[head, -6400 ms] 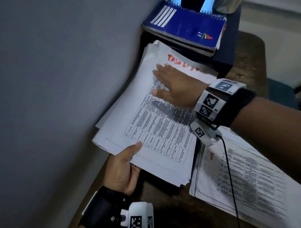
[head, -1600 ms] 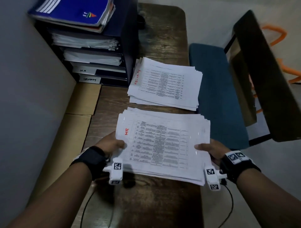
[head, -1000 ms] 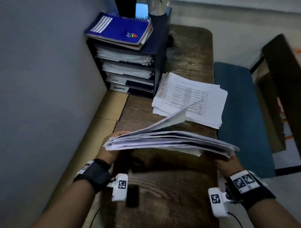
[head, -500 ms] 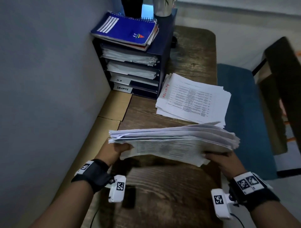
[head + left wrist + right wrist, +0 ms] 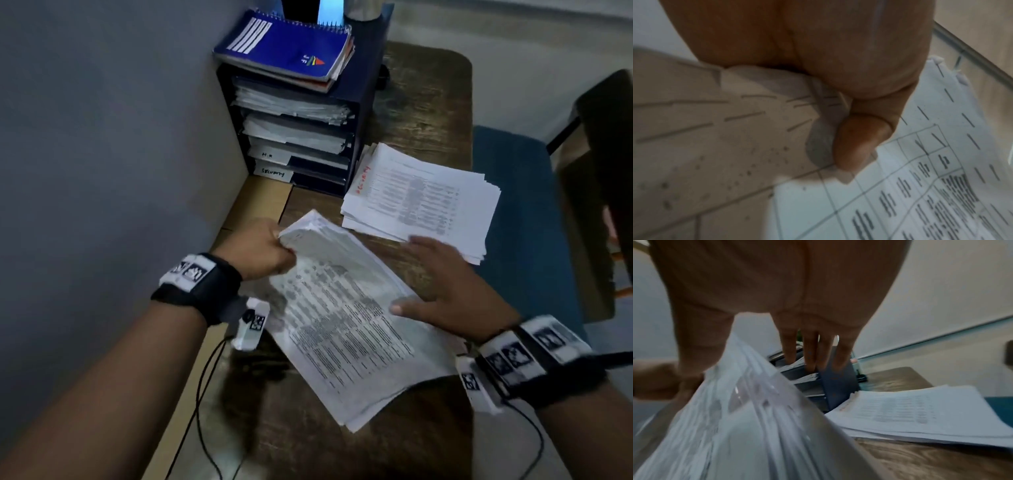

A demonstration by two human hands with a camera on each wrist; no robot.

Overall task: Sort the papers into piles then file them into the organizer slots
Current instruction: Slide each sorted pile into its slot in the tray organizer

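Observation:
A thick stack of printed sheets (image 5: 346, 329) is held tilted above the wooden table (image 5: 428, 102), one short end pointing toward the dark blue organizer (image 5: 364, 113). My left hand (image 5: 270, 250) grips its far left corner; the thumb (image 5: 859, 142) presses on the top sheet (image 5: 910, 186). My right hand (image 5: 442, 284) lies along the stack's right edge with straight fingers (image 5: 809, 353) and its thumb on top. The stack (image 5: 756, 426) fills the right wrist view. A second pile (image 5: 421, 198) with red writing lies to the right of the organizer (image 5: 838, 386). The organizer's upper slots hold papers.
Two lower slots carry labels reading "H.R" (image 5: 270, 156) and "SECURITY" (image 5: 274, 173). A blue spiral notebook (image 5: 287, 48) lies on the organizer's top. A grey wall runs along the left. A blue chair seat (image 5: 520, 212) stands right of the table. The second pile (image 5: 920, 415) overhangs the table's right edge.
The stack has turned from crosswise to lengthwise, one end toward the organizer. My left hand moved to its far corner. My right hand let go and now lies flat along the right edge.

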